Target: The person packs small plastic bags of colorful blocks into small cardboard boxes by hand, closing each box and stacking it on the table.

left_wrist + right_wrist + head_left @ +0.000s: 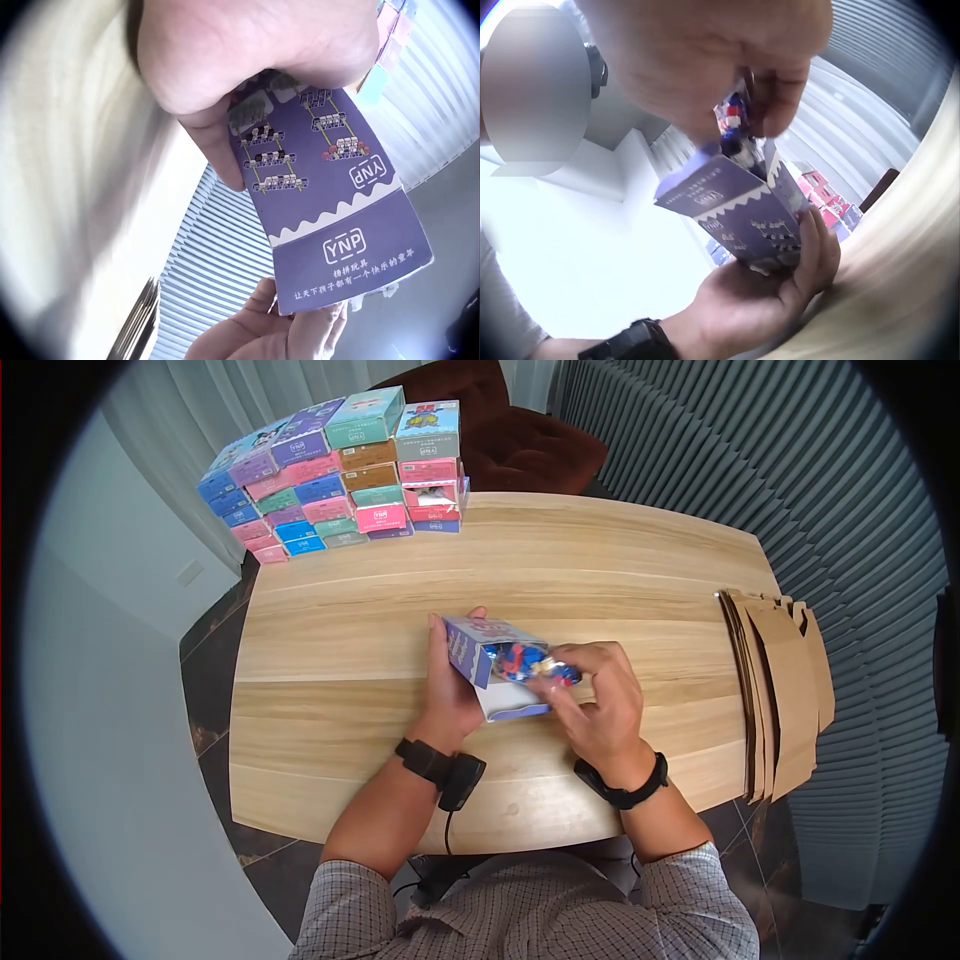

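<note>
A small purple box (pixel 467 650) with its end flap open lies in my left hand (pixel 450 690), whose fingers and thumb grip its sides. At the open end, my right hand (pixel 603 700) pinches a clear bag of blue, red and white pieces (pixel 525 660), which lies partly in the box. In the left wrist view the purple box (pixel 337 217) shows its printed side and flap, with my left hand (pixel 255 60) around its far end. The right wrist view shows the bag (pixel 733 120) between the fingers of my right hand (pixel 705 67), partly inside the box (pixel 742 217).
Stacked colourful boxes (pixel 330 480) stand at the table's back left. Folded brown paper bags (pixel 785 690) lie at the right edge of the wooden table (pixel 600 560). Behind the table is a dark brown chair (pixel 520 445). A cable (pixel 448 835) hangs from the left wrist camera.
</note>
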The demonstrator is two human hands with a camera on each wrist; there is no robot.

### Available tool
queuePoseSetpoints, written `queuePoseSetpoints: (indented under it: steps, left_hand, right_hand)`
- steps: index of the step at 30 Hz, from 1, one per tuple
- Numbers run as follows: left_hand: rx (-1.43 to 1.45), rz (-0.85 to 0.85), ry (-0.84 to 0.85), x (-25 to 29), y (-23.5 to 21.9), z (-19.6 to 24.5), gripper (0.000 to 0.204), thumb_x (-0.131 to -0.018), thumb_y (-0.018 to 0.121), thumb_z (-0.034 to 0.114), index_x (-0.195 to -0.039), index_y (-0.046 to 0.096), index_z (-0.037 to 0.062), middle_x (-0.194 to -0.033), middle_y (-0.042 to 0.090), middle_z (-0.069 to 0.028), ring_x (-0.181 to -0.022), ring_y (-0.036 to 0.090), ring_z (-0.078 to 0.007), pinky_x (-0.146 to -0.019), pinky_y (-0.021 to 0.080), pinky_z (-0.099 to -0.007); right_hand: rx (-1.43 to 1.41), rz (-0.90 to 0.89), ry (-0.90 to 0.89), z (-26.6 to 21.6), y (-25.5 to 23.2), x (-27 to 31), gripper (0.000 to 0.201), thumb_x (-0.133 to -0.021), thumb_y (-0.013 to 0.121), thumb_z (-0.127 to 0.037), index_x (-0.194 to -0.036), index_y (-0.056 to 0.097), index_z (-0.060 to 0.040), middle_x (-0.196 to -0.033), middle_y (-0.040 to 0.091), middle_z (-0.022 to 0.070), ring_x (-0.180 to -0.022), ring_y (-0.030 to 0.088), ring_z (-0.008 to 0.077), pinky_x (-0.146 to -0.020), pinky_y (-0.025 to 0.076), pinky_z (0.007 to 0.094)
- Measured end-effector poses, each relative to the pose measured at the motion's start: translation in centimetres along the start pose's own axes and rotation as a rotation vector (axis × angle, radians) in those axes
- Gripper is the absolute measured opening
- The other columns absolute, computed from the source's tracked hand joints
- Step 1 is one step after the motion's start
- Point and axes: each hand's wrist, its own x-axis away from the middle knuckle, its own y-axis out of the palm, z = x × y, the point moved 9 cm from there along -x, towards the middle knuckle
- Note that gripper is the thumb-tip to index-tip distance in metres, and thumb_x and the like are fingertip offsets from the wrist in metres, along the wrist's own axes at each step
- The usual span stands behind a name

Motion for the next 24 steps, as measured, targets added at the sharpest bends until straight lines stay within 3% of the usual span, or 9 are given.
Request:
queuePoseSetpoints:
  steps: [3,4,10,13,16,19,21,24]
  left_hand:
    - [-0.078,-0.005,0.021,0.3,0.0,0.3,0.076,-0.103,0.040,0.077,-0.147,0.049,0.0149,-0.135,0.061,-0.0194,-0.123,0.063,-0.0369,-0.106,0.053,-0.0559]
    - [-0.072,-0.011,0.025,0.2,-0.1,0.4,0.077,-0.103,0.039,0.077,-0.147,0.049,0.0146,-0.134,0.061,-0.0193,-0.123,0.063,-0.0364,-0.106,0.053,-0.0552]
    - [-0.038,-0.006,0.016,0.4,0.0,0.4,0.076,-0.104,0.039,0.075,-0.145,0.052,0.0118,-0.127,0.064,-0.0171,-0.115,0.066,-0.0326,-0.100,0.056,-0.0496]
    - [-0.059,-0.019,0.001,0.1,-0.3,0.2,0.078,-0.103,0.037,0.077,-0.147,0.050,0.0134,-0.133,0.062,-0.0177,-0.121,0.064,-0.0342,-0.104,0.055,-0.0524]
    - [-0.011,-0.028,-0.028,0.2,-0.3,-0.2,0.077,-0.103,0.037,0.077,-0.146,0.051,0.0141,-0.133,0.062,-0.0176,-0.121,0.064,-0.0341,-0.104,0.055,-0.0530]
    - [-0.073,-0.040,-0.010,0.2,-0.1,0.1,0.075,-0.104,0.039,0.076,-0.146,0.052,0.0147,-0.132,0.063,-0.0175,-0.121,0.064,-0.0342,-0.104,0.055,-0.0539]
    - [-0.055,-0.057,-0.011,0.0,-0.5,0.1,0.074,-0.104,0.041,0.075,-0.145,0.053,0.0146,-0.132,0.064,-0.0174,-0.121,0.064,-0.0344,-0.104,0.054,-0.0546]
    - [0.087,-0.021,-0.028,0.5,0.2,0.2,0.075,-0.104,0.047,0.071,-0.143,0.056,0.0070,-0.126,0.066,-0.0157,-0.115,0.065,-0.0321,-0.102,0.054,-0.0506]
  right_hand:
    - [0.019,-0.149,-0.169,-1.8,1.4,-0.5,0.041,-0.074,0.091,-0.011,-0.112,0.075,-0.0038,-0.113,0.075,0.0106,-0.089,0.064,0.0280,-0.079,0.053,0.0361]
    - [0.025,-0.174,-0.150,-2.0,1.6,-0.5,0.042,-0.074,0.090,-0.018,-0.111,0.077,-0.0035,-0.120,0.075,0.0082,-0.092,0.062,0.0279,-0.087,0.052,0.0371]
    - [0.087,-0.340,-0.136,-1.6,2.7,0.2,0.061,-0.078,0.087,-0.034,-0.130,0.073,-0.0078,-0.132,0.067,0.0091,-0.107,0.057,0.0310,-0.096,0.048,0.0412]
    - [0.085,-0.284,-0.117,-2.0,2.3,0.4,0.067,-0.076,0.088,-0.035,-0.136,0.070,-0.0115,-0.134,0.062,0.0086,-0.112,0.054,0.0330,-0.098,0.048,0.0430]
    - [0.124,-0.285,-0.263,-3.6,2.7,0.3,0.068,-0.074,0.089,-0.032,-0.136,0.070,-0.0139,-0.132,0.060,0.0086,-0.114,0.053,0.0341,-0.099,0.047,0.0458]
    - [0.164,-0.322,-0.180,-2.2,3.6,0.7,0.064,-0.075,0.089,-0.030,-0.135,0.071,-0.0153,-0.129,0.060,0.0097,-0.114,0.054,0.0341,-0.099,0.047,0.0468]
    - [0.112,-0.249,-0.195,-2.2,2.7,0.6,0.063,-0.076,0.090,-0.026,-0.134,0.070,-0.0133,-0.129,0.060,0.0108,-0.114,0.055,0.0342,-0.099,0.047,0.0465]
    - [0.064,-0.092,-0.132,-1.1,1.2,0.8,0.061,-0.075,0.092,-0.018,-0.130,0.068,-0.0089,-0.127,0.061,0.0127,-0.113,0.057,0.0344,-0.098,0.047,0.0455]
